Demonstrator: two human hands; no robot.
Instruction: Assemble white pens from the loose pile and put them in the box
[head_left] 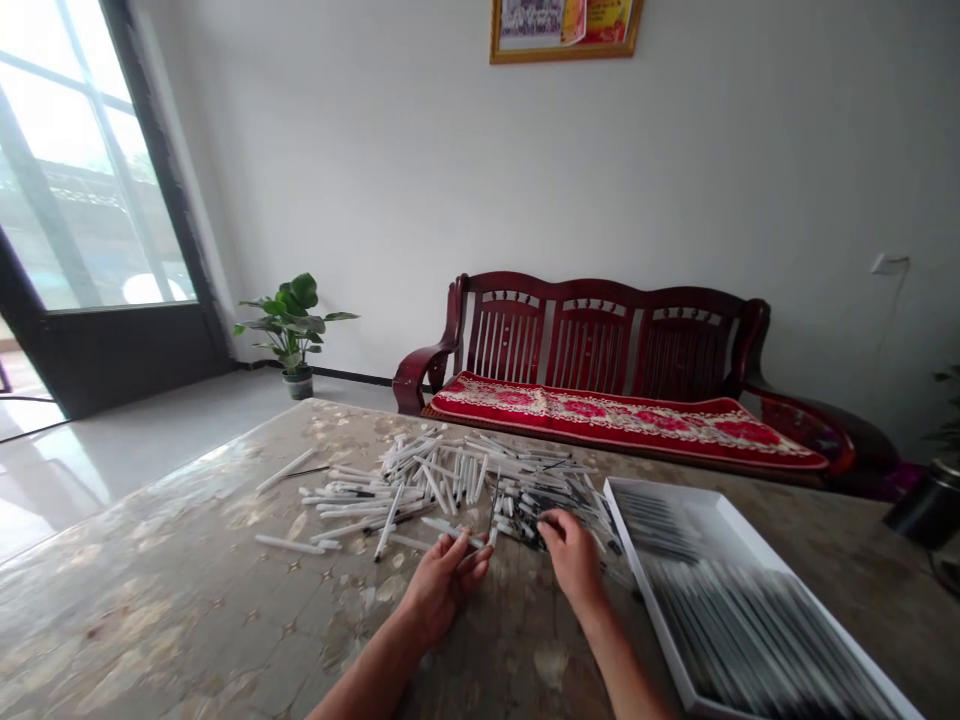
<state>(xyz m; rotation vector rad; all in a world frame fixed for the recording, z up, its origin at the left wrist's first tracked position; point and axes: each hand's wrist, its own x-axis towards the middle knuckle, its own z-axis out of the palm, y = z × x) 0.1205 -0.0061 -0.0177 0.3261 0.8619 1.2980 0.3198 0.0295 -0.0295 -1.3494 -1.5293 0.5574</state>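
My left hand (448, 580) grips a white pen (436, 524) over the mottled worktop (225, 620); I cannot tell whether my right hand (574, 560), at the pen pile (442, 475), holds anything. Behind, a wooden sofa (592, 345) and potted plant (296, 318) front a pale wall (360, 160).

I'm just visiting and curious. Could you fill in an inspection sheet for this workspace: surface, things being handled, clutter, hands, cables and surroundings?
Surface: patterned tabletop.
Things handled: a loose pile of white pen-like parts, with dark parts at its right side; a white tray holds rows of slim pieces, blurred.
Clutter: a few stray white tubes lie left of the pile.
Hands: left hand holds a white piece; right hand has its fingertips by the dark parts, grip unclear.
Cables: a thin cord hangs from a wall socket.
Surroundings: wooden sofa with a red cover, potted plant, framed picture.
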